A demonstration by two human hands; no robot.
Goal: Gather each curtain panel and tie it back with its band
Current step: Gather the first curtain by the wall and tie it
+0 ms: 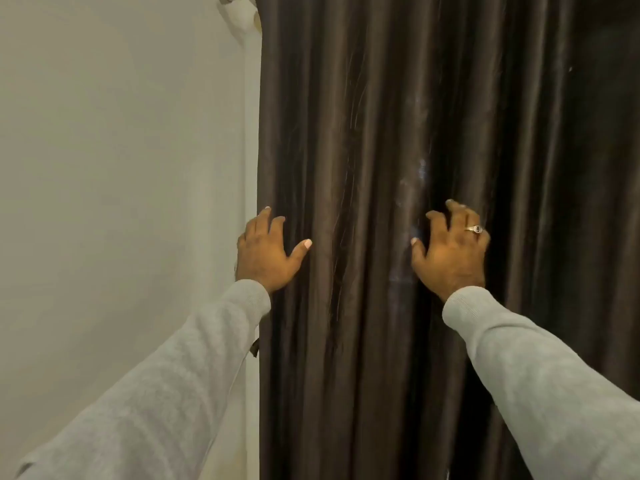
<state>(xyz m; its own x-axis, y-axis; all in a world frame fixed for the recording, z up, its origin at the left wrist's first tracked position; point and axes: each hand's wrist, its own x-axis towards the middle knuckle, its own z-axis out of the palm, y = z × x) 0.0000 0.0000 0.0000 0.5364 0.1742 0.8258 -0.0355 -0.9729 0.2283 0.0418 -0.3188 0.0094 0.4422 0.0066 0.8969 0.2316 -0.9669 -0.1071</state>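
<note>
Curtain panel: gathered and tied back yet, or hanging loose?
Hanging loose. The curtain panel falls in straight pleats with no band around it; both hands only rest on it.

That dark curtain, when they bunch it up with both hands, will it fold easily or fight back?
The curtain probably folds easily: it already hangs in soft vertical pleats. Its sheen suggests a smooth cloth that may slide under the left hand and the right hand. It runs beyond the frame, so it may feel fairly weighty once gathered.
</note>
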